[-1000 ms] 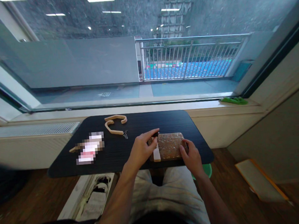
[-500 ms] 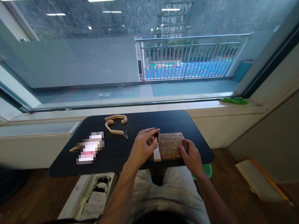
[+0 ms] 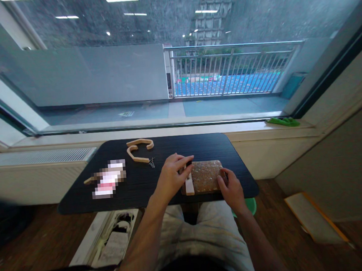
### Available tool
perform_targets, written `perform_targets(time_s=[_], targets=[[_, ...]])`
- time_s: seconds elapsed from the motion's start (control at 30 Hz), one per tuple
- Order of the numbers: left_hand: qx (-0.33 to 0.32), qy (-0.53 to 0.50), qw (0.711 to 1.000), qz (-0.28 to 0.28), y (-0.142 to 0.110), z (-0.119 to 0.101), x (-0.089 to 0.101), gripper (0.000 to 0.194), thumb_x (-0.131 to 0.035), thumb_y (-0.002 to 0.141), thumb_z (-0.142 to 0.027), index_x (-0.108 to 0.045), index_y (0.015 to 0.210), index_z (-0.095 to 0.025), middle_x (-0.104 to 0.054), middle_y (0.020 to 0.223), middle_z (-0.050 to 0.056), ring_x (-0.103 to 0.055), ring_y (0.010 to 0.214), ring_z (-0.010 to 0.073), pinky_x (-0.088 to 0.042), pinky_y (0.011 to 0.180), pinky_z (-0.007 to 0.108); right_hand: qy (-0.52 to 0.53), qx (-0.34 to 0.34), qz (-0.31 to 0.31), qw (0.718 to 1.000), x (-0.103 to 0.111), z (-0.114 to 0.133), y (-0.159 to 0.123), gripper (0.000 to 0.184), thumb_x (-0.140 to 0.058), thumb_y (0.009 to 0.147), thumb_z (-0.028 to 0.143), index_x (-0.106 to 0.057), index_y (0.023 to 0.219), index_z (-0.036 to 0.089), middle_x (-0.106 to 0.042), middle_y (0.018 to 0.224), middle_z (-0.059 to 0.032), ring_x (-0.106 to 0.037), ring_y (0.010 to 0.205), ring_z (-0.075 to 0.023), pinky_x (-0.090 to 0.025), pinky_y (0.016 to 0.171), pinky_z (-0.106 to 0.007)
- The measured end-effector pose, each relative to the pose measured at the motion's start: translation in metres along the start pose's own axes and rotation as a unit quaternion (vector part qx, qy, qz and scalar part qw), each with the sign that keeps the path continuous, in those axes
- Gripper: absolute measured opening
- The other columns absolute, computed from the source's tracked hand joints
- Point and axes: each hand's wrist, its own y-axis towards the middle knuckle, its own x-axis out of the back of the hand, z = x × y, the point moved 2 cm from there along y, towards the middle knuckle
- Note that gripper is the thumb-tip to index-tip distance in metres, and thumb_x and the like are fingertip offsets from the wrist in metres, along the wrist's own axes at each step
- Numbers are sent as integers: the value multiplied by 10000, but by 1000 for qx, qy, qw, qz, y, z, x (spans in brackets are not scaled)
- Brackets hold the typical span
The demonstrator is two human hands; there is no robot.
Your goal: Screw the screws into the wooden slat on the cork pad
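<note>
A brown, speckled rectangular block (image 3: 207, 177) with a shiny surface lies near the front edge of the black table (image 3: 169, 147). Across its left part runs a pale flat strip (image 3: 189, 186). My left hand (image 3: 171, 176) is above the strip's far end, thumb and fingers pinched on a small black piece (image 3: 188, 163) whose kind I cannot make out. At the block's right edge, my right hand (image 3: 231, 185) grips it between thumb and fingers.
Two curved wooden pieces (image 3: 138, 159) and several small metal screws (image 3: 152, 163) lie at the table's back left. A blurred-out flat object (image 3: 109, 178) overlaps a wooden piece (image 3: 89, 180) farther left. A window sill (image 3: 199, 130) borders the table's far side.
My left hand has turned slightly at the knuckles while still pinching the black piece. The right hand and the block have stayed in place.
</note>
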Motion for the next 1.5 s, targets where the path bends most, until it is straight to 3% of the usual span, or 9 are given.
perform_targets(time_s=[0.13, 0.37, 0.67, 0.93, 1.07, 1.27, 1.5], targets=[[17, -25, 1000, 7, -1, 0, 0, 277, -641, 890, -211, -708, 1158, -213, -713, 979, 62, -667, 923, 189, -536, 851, 319, -3, 0, 1, 1000, 0, 0, 0, 432, -479, 873, 460, -625, 1144, 157, -697, 1110, -160, -648, 999, -292, -492, 891, -455], [26, -61, 998, 15, -1, -2, 2, 275, -626, 892, -206, -707, 1155, -211, -732, 953, 53, -691, 869, 173, -551, 815, 292, -4, 1, -3, 1000, 0, -1, 1, 430, -484, 871, 457, -632, 1144, 159, -701, 1096, -157, -650, 973, -291, -493, 878, -451], [44, -30, 998, -11, -3, 3, 0, 285, -652, 858, -190, -737, 1126, -237, -771, 1067, 62, -689, 1053, 228, -530, 1002, 428, -1, -2, 2, 1000, 0, -1, 0, 432, -487, 872, 459, -629, 1147, 158, -697, 1114, -158, -645, 989, -292, -489, 888, -456], [36, -31, 999, -17, -1, 3, 1, 264, -629, 868, -185, -741, 1104, -217, -759, 1123, 58, -649, 1186, 259, -432, 1124, 507, -4, -4, 3, 1000, 1, 0, 1, 447, -476, 865, 471, -629, 1138, 153, -698, 1106, -167, -647, 989, -302, -492, 884, -466], [71, -49, 996, 8, -4, 1, 0, 300, -617, 878, -194, -725, 1156, -229, -769, 1094, 48, -613, 1239, 282, -525, 1030, 441, -2, -7, 8, 1000, 1, 0, 1, 464, -475, 863, 476, -626, 1140, 135, -692, 1116, -181, -645, 1005, -311, -487, 896, -471], [83, -89, 992, 20, -5, -3, 0, 297, -578, 898, -181, -717, 1160, -191, -763, 1116, 56, -732, 997, 212, -566, 943, 329, -1, -9, 3, 1000, 1, 1, 0, 444, -481, 868, 472, -625, 1147, 159, -693, 1118, -163, -643, 998, -298, -486, 890, -457], [52, -86, 995, 7, -5, -1, -2, 271, -631, 882, -198, -722, 1138, -198, -753, 1092, 69, -704, 1011, 203, -547, 932, 320, -4, -8, 3, 1000, 1, 1, 1, 443, -473, 869, 472, -628, 1138, 156, -696, 1107, -164, -645, 990, -298, -487, 887, -458]])
